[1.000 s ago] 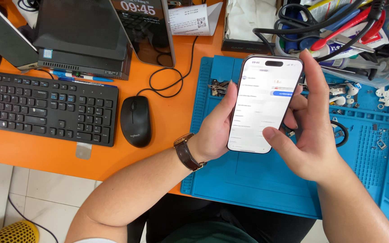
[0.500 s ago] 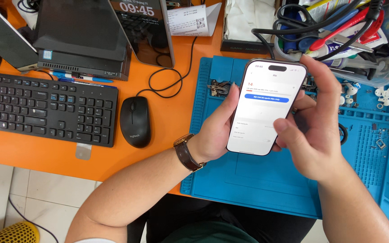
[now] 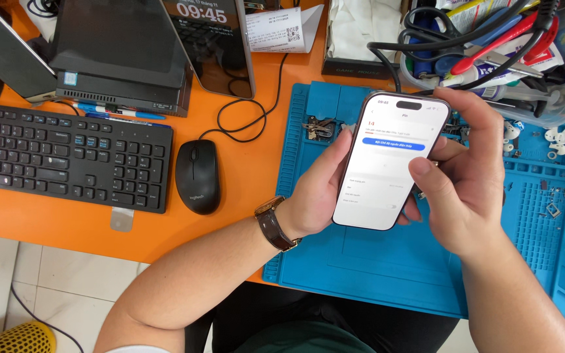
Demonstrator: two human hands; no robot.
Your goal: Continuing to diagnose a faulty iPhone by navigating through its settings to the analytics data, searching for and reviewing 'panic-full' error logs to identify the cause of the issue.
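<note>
Both hands, left hand and right hand, were closed around the smartphone held above the blue repair mat, where a loosened grip mid-tap could have dropped it onto the small loose parts.

The left hand is held palm-up with the wrist bent back, its fingers curled into a cradling grip and the thumb stretched up along one side. The left forearm is angled in from the lower left. The right hand is raised beside it, its fingers wrapped round from the far side and the thumb laid flat across in front of the fingertips. The right forearm is extended from the lower right.
</note>
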